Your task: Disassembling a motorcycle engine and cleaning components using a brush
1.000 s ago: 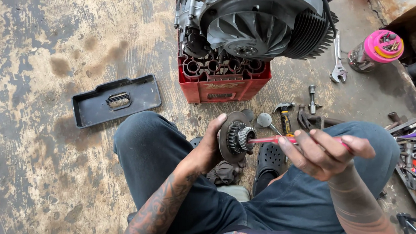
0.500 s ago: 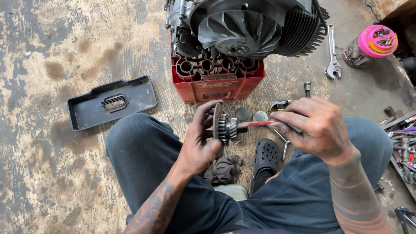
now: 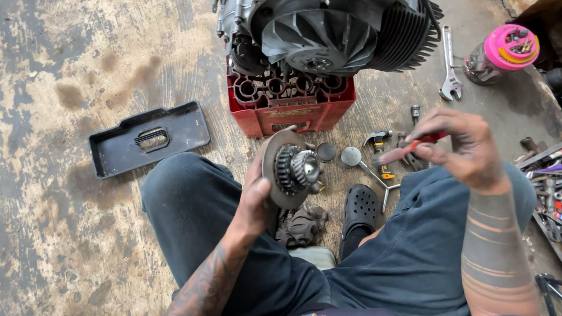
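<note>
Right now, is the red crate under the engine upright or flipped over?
Flipped over. The red crate shows its ribbed underside with round bottle-cell bottoms facing up, and the engine rests on that surface.

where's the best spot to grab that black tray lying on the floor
Judging by its pose, take the black tray by its long raised rim on the edge nearest the knee, coming down from above. It lies flat and open side up on the floor, so the thin rim is the only part fingers can pinch. The left hand, now holding the gear disc, is the closer one.
</note>
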